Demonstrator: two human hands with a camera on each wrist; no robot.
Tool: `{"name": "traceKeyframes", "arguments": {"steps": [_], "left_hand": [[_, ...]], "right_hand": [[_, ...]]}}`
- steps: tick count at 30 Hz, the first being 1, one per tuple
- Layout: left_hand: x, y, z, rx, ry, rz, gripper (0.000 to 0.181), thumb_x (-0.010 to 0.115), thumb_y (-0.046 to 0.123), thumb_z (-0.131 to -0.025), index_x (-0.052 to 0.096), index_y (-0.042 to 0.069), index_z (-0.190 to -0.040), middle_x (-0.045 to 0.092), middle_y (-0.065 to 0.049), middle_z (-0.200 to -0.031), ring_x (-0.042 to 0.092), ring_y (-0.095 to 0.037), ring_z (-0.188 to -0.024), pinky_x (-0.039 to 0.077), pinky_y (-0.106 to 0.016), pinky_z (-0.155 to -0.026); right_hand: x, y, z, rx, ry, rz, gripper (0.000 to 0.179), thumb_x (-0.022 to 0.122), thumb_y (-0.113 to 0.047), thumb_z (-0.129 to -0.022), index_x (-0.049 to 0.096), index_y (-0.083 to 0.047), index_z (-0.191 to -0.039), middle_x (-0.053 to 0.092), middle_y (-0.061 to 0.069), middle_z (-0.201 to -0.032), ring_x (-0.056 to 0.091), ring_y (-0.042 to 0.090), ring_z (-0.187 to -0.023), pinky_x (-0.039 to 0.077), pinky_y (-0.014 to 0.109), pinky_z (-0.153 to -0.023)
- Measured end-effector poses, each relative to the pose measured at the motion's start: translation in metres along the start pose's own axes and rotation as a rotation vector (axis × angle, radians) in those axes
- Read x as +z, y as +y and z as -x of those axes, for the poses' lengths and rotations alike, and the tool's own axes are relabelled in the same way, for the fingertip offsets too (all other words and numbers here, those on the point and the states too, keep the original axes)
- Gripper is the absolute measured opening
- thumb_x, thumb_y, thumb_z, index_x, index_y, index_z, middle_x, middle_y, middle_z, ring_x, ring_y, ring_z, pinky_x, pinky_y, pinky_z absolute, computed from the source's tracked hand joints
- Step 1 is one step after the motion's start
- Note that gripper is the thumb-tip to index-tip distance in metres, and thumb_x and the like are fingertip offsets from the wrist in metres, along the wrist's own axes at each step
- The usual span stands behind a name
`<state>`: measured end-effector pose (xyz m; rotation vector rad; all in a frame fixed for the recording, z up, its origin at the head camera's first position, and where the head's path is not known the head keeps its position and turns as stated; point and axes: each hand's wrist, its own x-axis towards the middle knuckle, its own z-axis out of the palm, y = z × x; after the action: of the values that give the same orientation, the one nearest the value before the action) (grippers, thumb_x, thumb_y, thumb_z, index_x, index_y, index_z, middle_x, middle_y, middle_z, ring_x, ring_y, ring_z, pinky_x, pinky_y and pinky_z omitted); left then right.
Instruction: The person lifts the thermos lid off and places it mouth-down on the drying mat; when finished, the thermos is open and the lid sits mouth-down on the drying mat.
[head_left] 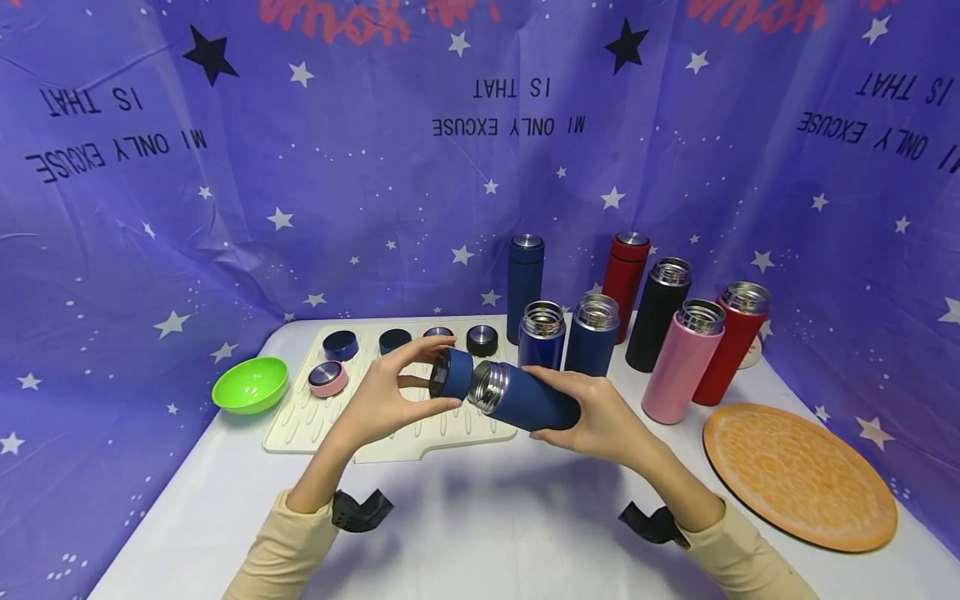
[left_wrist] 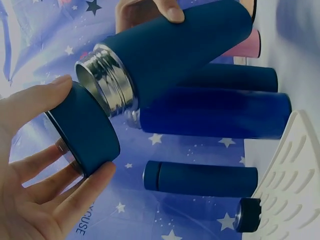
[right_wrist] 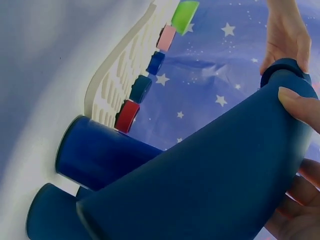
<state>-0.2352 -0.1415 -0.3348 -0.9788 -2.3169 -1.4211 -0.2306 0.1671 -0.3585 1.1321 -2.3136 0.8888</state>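
Observation:
My left hand (head_left: 378,398) pinches a dark blue screw lid (head_left: 456,373) between thumb and fingers, its silver top facing the palm. A matching blue thermos bottle (head_left: 534,402) is held by my right hand (head_left: 600,415), above the table and tilted with its mouth to the left. The bare steel threaded neck (left_wrist: 114,82) points at the lid, whose rim is right at the mouth in the left wrist view. Right thumb and fingers lie on opposite sides of the bottle body in the right wrist view.
Behind my hands, a cream drying mat (head_left: 300,427) bears several loose lids, including a pink one (head_left: 327,378). A green bowl (head_left: 251,385) stands left. Several bottles stand right, among them an uncapped pink bottle (head_left: 682,362) and a capped red one (head_left: 624,279). A round orange board (head_left: 802,475) lies front right.

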Motion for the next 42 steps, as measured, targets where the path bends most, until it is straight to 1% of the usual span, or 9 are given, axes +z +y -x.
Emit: {"name": "traceKeyframes", "arguments": {"steps": [4, 11, 13, 15, 20, 22, 27, 34, 42], "left_hand": [[-0.007, 0.003, 0.000, -0.019, 0.027, -0.028, 0.067, 0.086, 0.017, -0.073, 0.055, 0.022, -0.133, 0.057, 0.001, -0.128, 0.058, -0.017, -0.109, 0.056, -0.028, -0.082], [-0.015, 0.030, -0.001, -0.031, 0.041, -0.081, 0.062, 0.083, 0.005, -0.074, 0.057, 0.002, -0.129, 0.061, -0.014, -0.122, 0.061, -0.028, -0.102, 0.057, -0.038, -0.082], [-0.016, 0.029, -0.001, -0.033, 0.042, -0.099, 0.062, 0.083, 0.005, -0.073, 0.057, 0.001, -0.129, 0.060, -0.015, -0.122, 0.061, -0.030, -0.102, 0.057, -0.038, -0.081], [-0.018, 0.018, 0.000, -0.037, 0.044, -0.116, 0.062, 0.084, 0.008, -0.073, 0.057, 0.003, -0.129, 0.061, -0.014, -0.123, 0.061, -0.028, -0.102, 0.057, -0.037, -0.081], [-0.027, -0.018, 0.001, -0.068, 0.039, -0.157, 0.064, 0.086, 0.022, -0.074, 0.058, 0.015, -0.132, 0.062, -0.005, -0.123, 0.063, -0.021, -0.101, 0.057, -0.030, -0.080], [-0.032, -0.027, 0.003, -0.086, 0.035, -0.182, 0.065, 0.085, 0.026, -0.074, 0.058, 0.017, -0.132, 0.063, -0.004, -0.122, 0.063, -0.020, -0.101, 0.057, -0.029, -0.079], [-0.043, -0.044, 0.005, -0.145, 0.026, -0.260, 0.067, 0.085, 0.033, -0.073, 0.058, 0.014, -0.132, 0.063, -0.006, -0.120, 0.062, -0.023, -0.102, 0.058, -0.033, -0.079], [-0.049, -0.069, 0.008, -0.189, 0.008, -0.331, 0.068, 0.087, 0.029, -0.071, 0.059, 0.008, -0.130, 0.061, -0.015, -0.124, 0.061, -0.030, -0.103, 0.058, -0.037, -0.076], [-0.055, -0.094, 0.009, -0.246, -0.027, -0.431, 0.068, 0.087, 0.027, -0.071, 0.059, 0.006, -0.130, 0.060, -0.016, -0.125, 0.061, -0.034, -0.103, 0.058, -0.043, -0.074]], "right_hand": [[-0.001, 0.001, -0.001, 0.004, 0.022, -0.017, 0.080, 0.090, -0.028, -0.065, 0.056, -0.017, -0.136, 0.066, 0.001, -0.120, 0.065, 0.015, -0.098, 0.056, 0.039, -0.083], [-0.001, 0.000, -0.001, 0.034, 0.044, -0.038, 0.080, 0.089, -0.029, -0.067, 0.054, -0.016, -0.137, 0.065, 0.002, -0.121, 0.065, 0.015, -0.098, 0.057, 0.039, -0.082], [-0.002, 0.000, -0.001, 0.044, 0.059, -0.056, 0.080, 0.089, -0.027, -0.067, 0.053, -0.015, -0.138, 0.064, 0.003, -0.122, 0.065, 0.017, -0.100, 0.056, 0.039, -0.084], [-0.003, -0.001, -0.001, 0.051, 0.080, -0.071, 0.081, 0.090, -0.025, -0.067, 0.053, -0.013, -0.138, 0.064, 0.005, -0.124, 0.066, 0.019, -0.102, 0.056, 0.039, -0.086], [-0.011, -0.004, -0.001, 0.084, 0.123, -0.096, 0.082, 0.091, -0.022, -0.066, 0.052, -0.008, -0.137, 0.064, 0.008, -0.124, 0.066, 0.024, -0.104, 0.054, 0.040, -0.088], [-0.016, -0.006, -0.001, 0.106, 0.135, -0.092, 0.081, 0.091, -0.022, -0.066, 0.053, -0.007, -0.136, 0.065, 0.009, -0.122, 0.066, 0.024, -0.104, 0.054, 0.041, -0.088], [-0.028, -0.014, -0.002, 0.159, 0.149, -0.118, 0.079, 0.090, -0.018, -0.066, 0.053, -0.005, -0.135, 0.067, 0.010, -0.118, 0.066, 0.026, -0.103, 0.054, 0.043, -0.088], [-0.041, -0.019, -0.009, 0.201, 0.119, -0.287, 0.077, 0.088, -0.006, -0.068, 0.051, -0.005, -0.136, 0.066, 0.008, -0.119, 0.066, 0.020, -0.103, 0.052, 0.032, -0.092], [-0.060, -0.028, -0.023, 0.221, 0.090, -0.406, 0.073, 0.084, -0.001, -0.071, 0.050, -0.003, -0.135, 0.066, 0.008, -0.119, 0.064, 0.017, -0.105, 0.050, 0.028, -0.094]]}}
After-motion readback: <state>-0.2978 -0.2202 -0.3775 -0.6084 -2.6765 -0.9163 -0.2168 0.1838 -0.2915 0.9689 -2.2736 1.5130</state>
